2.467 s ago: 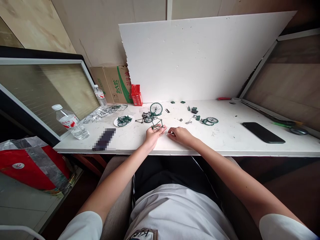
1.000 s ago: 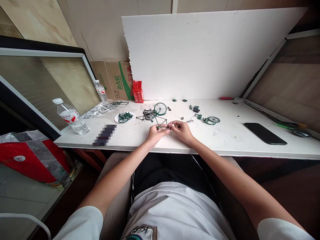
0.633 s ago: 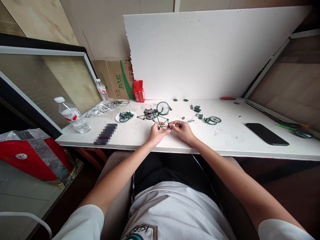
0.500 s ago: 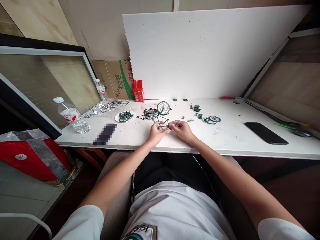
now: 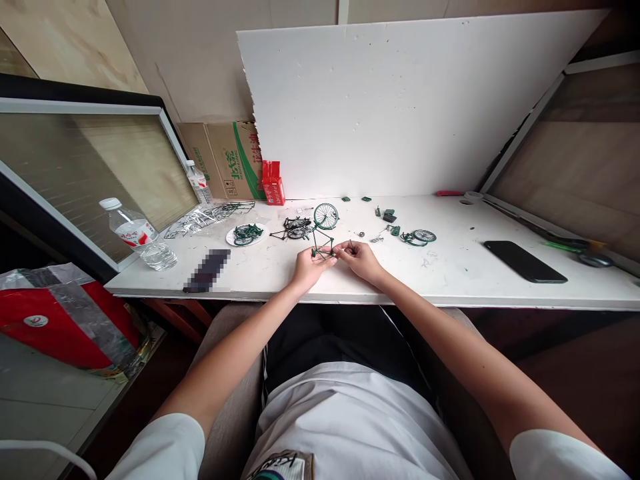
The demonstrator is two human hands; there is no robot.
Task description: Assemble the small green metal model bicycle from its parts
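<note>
My left hand (image 5: 306,265) holds a small green model bicycle frame (image 5: 323,244) just above the white table (image 5: 450,280). The fingertips of my right hand (image 5: 361,258) are pinched on a thin small part at the frame's right end. A green spoked wheel (image 5: 326,215) stands just behind the frame. Dark chain-like parts (image 5: 295,229) lie to the left of the wheel. A white dish (image 5: 244,235) with green parts sits further left. Another wheel with a green mudguard (image 5: 420,237) lies to the right.
A black phone (image 5: 525,261) lies at the right. Two water bottles (image 5: 137,237) stand at the left beside a glass panel. A red box (image 5: 273,183) and a cardboard carton (image 5: 227,162) stand by the white foam board (image 5: 400,100). Several small green pieces (image 5: 387,216) are scattered behind.
My right hand left the table surface and came up to the frame's right end. My left hand lifted and turned the frame slightly. The camera view shifted a little.
</note>
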